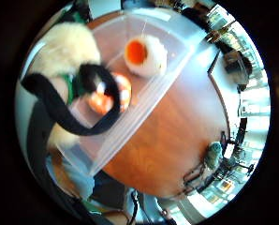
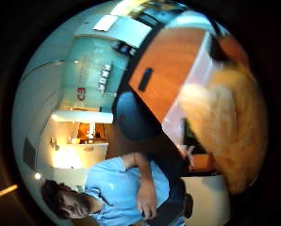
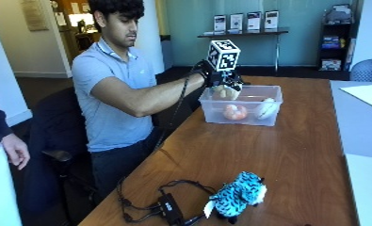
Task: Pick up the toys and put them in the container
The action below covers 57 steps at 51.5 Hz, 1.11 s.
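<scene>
We see the gloved right hand (image 3: 218, 77) curled around a pale, fuzzy plush toy (image 3: 224, 92), holding it at the near corner of the clear plastic container (image 3: 270, 120), just above the rim. From the little-finger side of the palm the toy (image 1: 67, 49) shows as a shaggy cream mass with a bit of green under it, hanging over the box wall (image 1: 144, 98); from the thumb side its long golden fur (image 2: 230, 127) fills much of the picture, so we cannot make out the fingers themselves there

Inside the container, which is rectangular with see-through walls, lie two toys: a round orange and white one (image 3: 235, 112) and a soft white egg-shaped one (image 3: 266, 108) with an orange patch on it (image 1: 136, 50). They rest on the bottom, side by side

The container stands on a smooth brown wooden table (image 3: 286, 160). Well apart from it, at the near edge, a fluffy teal and white plush toy (image 3: 237, 194) lies on the wood, just beside a small black box with tangled cables (image 3: 171, 208)
</scene>
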Each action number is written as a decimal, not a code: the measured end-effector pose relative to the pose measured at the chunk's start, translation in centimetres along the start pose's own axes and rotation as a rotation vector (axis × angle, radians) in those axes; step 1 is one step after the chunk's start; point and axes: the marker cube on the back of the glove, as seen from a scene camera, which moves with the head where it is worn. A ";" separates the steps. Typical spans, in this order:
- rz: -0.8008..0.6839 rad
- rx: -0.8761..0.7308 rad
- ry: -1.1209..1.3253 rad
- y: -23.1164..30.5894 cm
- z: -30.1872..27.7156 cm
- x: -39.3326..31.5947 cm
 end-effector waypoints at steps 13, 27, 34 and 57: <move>0.162 0.227 0.069 4.8 -2.7 7.2; 0.742 0.309 0.087 15.1 -5.6 28.8; 0.971 0.220 0.121 20.1 -4.9 36.6; 1.030 0.232 0.286 22.0 -0.9 42.9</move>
